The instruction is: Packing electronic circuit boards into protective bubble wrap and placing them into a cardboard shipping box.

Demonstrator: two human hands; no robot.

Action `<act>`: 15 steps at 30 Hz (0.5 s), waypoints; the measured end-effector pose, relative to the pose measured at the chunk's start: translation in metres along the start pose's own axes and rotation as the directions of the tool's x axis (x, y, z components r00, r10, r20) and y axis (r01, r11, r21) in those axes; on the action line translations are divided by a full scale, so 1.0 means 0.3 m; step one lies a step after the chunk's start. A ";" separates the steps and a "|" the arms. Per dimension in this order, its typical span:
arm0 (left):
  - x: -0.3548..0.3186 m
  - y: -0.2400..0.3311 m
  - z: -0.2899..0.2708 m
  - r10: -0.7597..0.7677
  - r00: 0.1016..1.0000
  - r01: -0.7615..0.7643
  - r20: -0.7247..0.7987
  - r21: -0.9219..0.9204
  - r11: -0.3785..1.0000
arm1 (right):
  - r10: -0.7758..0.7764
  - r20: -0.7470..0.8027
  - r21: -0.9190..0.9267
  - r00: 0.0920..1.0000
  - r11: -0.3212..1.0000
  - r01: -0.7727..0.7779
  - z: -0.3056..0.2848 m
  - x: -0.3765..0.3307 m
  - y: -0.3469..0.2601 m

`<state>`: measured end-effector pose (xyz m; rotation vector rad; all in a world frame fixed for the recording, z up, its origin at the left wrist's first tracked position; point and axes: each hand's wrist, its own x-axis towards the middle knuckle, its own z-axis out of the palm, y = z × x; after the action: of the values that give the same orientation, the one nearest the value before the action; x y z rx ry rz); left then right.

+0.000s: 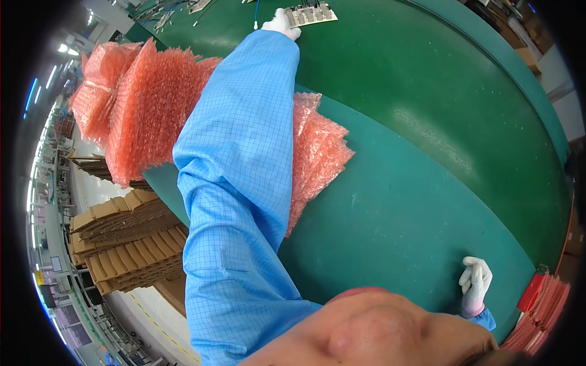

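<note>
Reaching the gloved left hand (282,24) out to 12 o'clock, fingers clamped on a circuit board (311,13), right hand (475,282) loosely curled at 4 o'clock on the green table (390,201).

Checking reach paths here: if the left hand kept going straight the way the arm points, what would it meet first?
The left hand already touches the near edge of a grey board on the green table. Going straight on, it would push into that board at once; beyond it the frame ends.

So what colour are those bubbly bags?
Pinkish-red bubble-wrap bags, seen in the head view beside the left hand's blue sleeve.
</note>
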<state>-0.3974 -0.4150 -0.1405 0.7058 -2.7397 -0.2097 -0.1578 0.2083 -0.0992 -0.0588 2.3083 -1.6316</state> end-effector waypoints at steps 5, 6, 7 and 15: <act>0.132 -0.100 -0.056 -0.141 0.966 0.251 0.214 -0.672 0.697 | 0.015 0.016 0.031 1.000 0.999 -0.016 0.006 0.007 -0.001; 0.140 -0.111 -0.060 -0.054 0.916 0.392 0.397 -0.860 0.326 | 0.019 0.019 0.035 1.000 0.999 -0.019 0.008 0.010 0.002; 0.130 -0.139 -0.062 -0.167 0.891 0.451 0.422 -0.864 0.224 | 0.026 0.022 0.038 0.999 0.999 -0.027 0.011 0.013 0.006; 0.140 -0.002 0.026 0.467 0.736 0.654 0.490 -0.692 -0.306 | 0.028 0.004 -0.009 1.000 1.000 -0.028 -0.014 0.000 -0.013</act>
<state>-0.4346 -0.4357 -0.1373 0.2088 -1.3928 -2.9682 -0.1596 0.2107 -0.0943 -0.0317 2.3036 -1.6059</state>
